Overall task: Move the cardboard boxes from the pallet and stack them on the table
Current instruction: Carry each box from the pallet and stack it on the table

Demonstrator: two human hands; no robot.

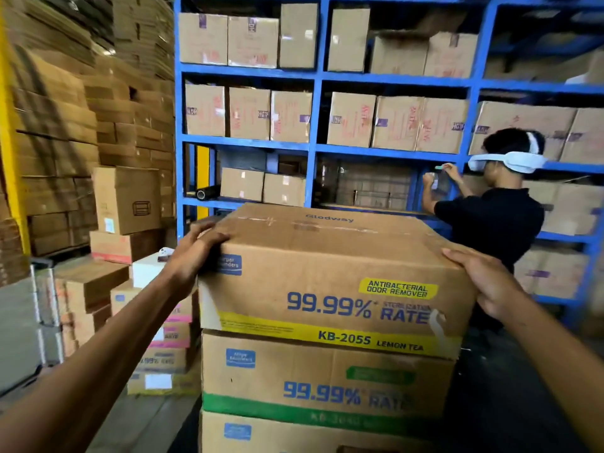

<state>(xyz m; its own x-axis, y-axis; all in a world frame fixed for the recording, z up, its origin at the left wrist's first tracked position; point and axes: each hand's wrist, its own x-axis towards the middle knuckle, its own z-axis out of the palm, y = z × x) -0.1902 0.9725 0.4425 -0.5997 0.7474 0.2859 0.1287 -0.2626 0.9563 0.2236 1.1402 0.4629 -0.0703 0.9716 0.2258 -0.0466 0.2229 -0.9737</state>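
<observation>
Fingers [209, 235] of both hands grip top box [330, 276].

Head-camera view of the wearer's two arms. Left forearm [108, 348]: bare from the lower frame edge to the wrist, with no sleeve, cuff or glove in view. Left hand [199, 248]: uncovered; no ring, watch or band is discernible. Right forearm [552, 364]: likewise bare along its full visible length. Right hand [487, 282]: uncovered, without glove or wrist strap. The upper arms and torso lie outside the frame, so no clothing is visible.
</observation>
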